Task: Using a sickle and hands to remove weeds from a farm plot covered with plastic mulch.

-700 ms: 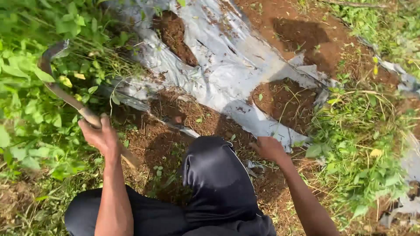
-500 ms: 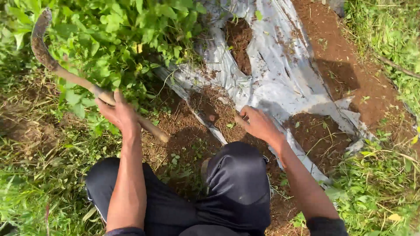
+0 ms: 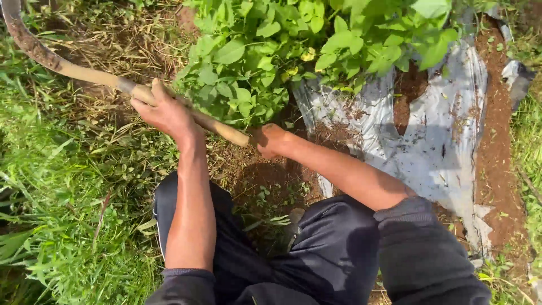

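My left hand grips the wooden handle of a sickle, whose curved dirty blade rises to the top left corner. The handle's butt end pokes out to the right, close to my right hand. That hand reaches into the base of a leafy green plant, fingers buried among stems and soil; what it holds is hidden. Both arms stretch forward over my dark trousers.
A sheet of grey plastic mulch with torn holes covers the red-brown soil bed on the right. Tall grass and dry straw fill the left side. Weeds edge the far right.
The view has swung left. My right hand has moved from the torn plastic to the foot of the leafy plant. My left hand keeps its hold on the sickle.
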